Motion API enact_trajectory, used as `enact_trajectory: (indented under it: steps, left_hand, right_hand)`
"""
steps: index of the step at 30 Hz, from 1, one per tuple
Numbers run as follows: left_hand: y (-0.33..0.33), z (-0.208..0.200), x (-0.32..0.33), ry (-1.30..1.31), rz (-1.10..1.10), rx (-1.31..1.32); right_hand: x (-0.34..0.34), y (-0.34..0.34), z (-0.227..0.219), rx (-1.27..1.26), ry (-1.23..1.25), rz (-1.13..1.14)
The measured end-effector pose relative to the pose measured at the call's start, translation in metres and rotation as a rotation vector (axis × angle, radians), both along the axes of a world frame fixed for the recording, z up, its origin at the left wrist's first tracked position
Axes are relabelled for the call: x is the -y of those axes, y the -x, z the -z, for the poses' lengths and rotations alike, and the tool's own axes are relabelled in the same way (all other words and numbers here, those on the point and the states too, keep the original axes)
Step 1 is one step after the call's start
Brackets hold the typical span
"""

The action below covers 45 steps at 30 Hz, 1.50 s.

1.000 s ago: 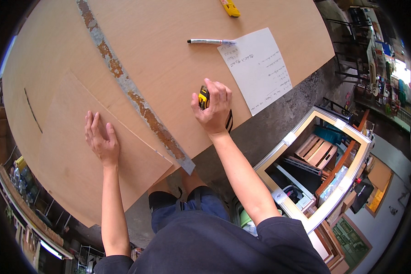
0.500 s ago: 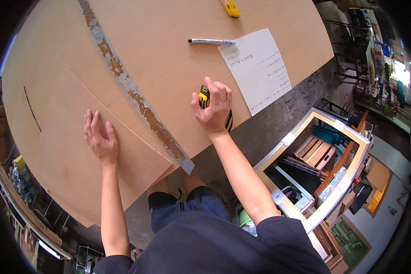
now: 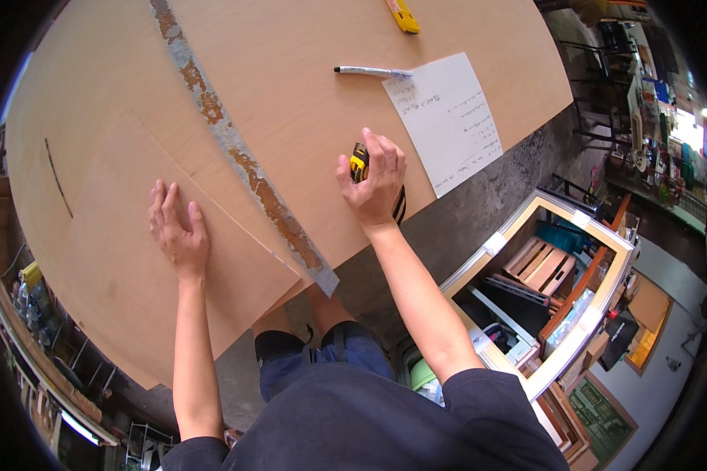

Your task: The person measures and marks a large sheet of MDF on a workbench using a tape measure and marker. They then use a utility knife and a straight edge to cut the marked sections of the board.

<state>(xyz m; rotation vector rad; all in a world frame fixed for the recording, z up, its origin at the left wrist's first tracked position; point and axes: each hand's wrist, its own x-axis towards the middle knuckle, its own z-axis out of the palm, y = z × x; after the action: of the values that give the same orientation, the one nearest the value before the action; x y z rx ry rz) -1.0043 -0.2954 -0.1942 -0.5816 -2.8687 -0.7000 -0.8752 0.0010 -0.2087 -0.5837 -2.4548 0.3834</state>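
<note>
My left hand (image 3: 179, 235) lies palm down with its fingers apart on a thin plywood piece (image 3: 212, 294), which rests on top of a larger plywood sheet (image 3: 291, 94). A yellow and black tape measure (image 3: 359, 162) sits in my right hand (image 3: 375, 180), between the thumb and the curled fingers; part of it is hidden under the palm. Its dark strap shows beside the wrist. Between my hands, a long metal straightedge (image 3: 251, 173) with rust-brown patches runs diagonally across the sheet, its near end jutting past the edge.
A marker pen (image 3: 361, 71) touches a handwritten paper (image 3: 452, 125) to the right. A yellow utility knife (image 3: 403, 17) lies at the far edge of view. A dark thin line (image 3: 58, 177) shows at left. Beside me, a pale frame (image 3: 456, 275) stands among wooden crates and clutter.
The view has shifted slightly, so the sheet's contents appear a little further right. Both hands keep nearly the same pose and place on the wood.
</note>
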Motion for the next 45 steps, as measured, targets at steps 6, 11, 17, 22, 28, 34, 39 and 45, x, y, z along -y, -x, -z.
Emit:
enact_trajectory:
  steps: [6,11,17,22,28,34,39,45]
  left_hand:
    - [-0.001,0.000,0.001,0.014,0.003,-0.018]
    - [0.000,0.000,0.002,-0.013,0.004,0.002]
    - [0.000,-0.001,0.003,-0.002,-0.001,0.011]
    - [0.001,0.000,0.004,-0.011,-0.004,0.025]
    - [0.001,0.001,0.007,-0.014,-0.004,0.010]
    - [0.001,-0.001,0.002,-0.018,-0.003,0.006]
    - [0.001,-0.003,0.001,-0.030,-0.011,0.007]
    - [0.000,0.012,0.009,-0.073,-0.028,-0.005]
  right_hand:
    - [0.003,-0.002,0.000,0.050,-0.019,0.031]
    - [0.005,-0.002,-0.003,0.078,-0.062,0.060]
    - [0.006,-0.003,-0.001,0.074,-0.059,0.059]
    - [0.008,-0.002,-0.003,0.073,-0.070,0.053]
    - [0.012,-0.002,-0.004,0.039,-0.081,0.074]
    - [0.006,-0.002,0.003,-0.045,-0.078,0.051]
    - [0.009,-0.005,-0.006,0.125,-0.218,0.057]
    - [0.007,-0.006,0.001,0.122,-0.136,0.006]
